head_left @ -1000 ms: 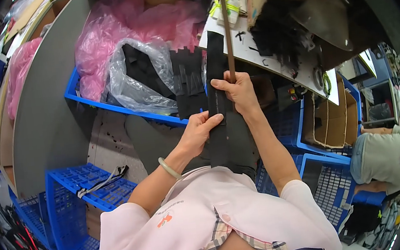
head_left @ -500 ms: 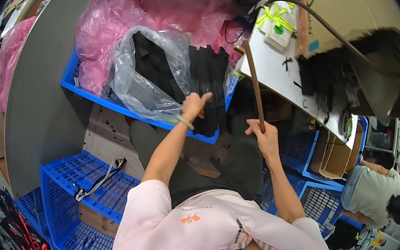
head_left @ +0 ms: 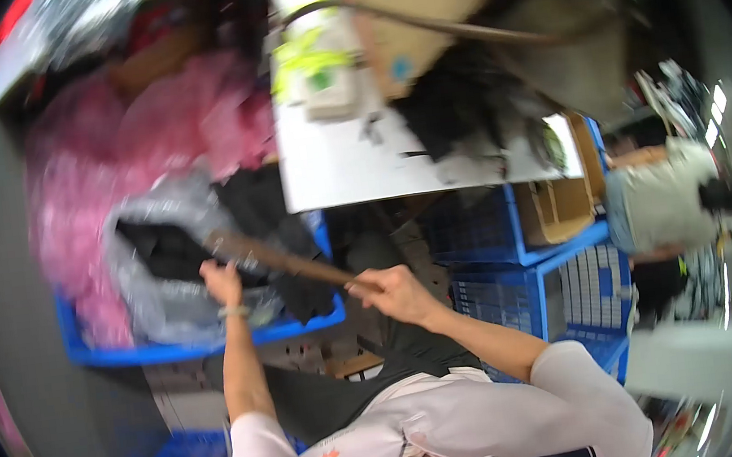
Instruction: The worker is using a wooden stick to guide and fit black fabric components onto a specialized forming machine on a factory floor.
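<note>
My right hand is closed round one end of a long, flat brown strip that looks like a wooden stick. The strip slants away to the left over a blue crate. Close to the strip's far end is my left hand, wearing a pale wristband; motion blurs its fingers, so their grip is unclear. Beneath and around it lie black strap-like pieces, partly inside a clear plastic bag. More black pieces rest in the crate on the bag's right.
Pink plastic bags fill the crate's far and left parts. A white table bears a white block tied with neon-yellow strips and a black heap. Blue crates stand at right; beyond them sits another person.
The view has swung, shifting the crate left and the table nearer. The brown strip has tipped from upright to slanting left, its far end now beside my left hand over the bag.
</note>
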`<state>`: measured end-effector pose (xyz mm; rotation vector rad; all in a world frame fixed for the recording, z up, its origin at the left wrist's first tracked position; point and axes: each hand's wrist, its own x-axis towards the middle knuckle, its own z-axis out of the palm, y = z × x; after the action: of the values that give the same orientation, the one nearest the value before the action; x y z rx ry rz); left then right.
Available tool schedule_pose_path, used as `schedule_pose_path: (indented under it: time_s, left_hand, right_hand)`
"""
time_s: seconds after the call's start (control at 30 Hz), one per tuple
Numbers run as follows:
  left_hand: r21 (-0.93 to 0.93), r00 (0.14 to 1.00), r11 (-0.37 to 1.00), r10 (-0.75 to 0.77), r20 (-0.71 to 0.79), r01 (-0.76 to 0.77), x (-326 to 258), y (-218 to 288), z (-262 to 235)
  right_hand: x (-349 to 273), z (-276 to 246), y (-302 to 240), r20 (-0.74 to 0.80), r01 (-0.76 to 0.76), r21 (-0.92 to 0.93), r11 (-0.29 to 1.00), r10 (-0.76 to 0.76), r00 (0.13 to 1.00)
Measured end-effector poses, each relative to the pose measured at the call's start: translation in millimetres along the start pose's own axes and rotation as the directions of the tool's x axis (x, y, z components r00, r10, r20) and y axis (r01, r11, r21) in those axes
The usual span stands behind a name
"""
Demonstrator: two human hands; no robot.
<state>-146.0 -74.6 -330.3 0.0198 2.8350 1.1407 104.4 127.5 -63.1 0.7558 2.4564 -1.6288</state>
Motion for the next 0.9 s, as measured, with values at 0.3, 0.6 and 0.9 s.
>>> schedule_pose_path:
  time_s: [0.3,0.6,0.9]
  left_hand:
    - [-0.823,0.999,0.567,0.025,-0.029,-0.038,-78,138,-71]
    - [-0.822,0.690,0.172,0.466,0.554,0.543,-212,323,-126]
    - [-0.797,0.677,0.406,0.430,0.598,0.447,-199,357,-110]
  right_hand:
    - [-48,-106,-28,-0.416,0.292,-0.673,0.680,-0.674,0.610]
    - [-68,-73,-39,-0.283,0.421,-0.435,0.796,-0.565,0.775]
    - [63,-155,4,-0.686,-0.085,-0.663,0.744,-0.558,0.467]
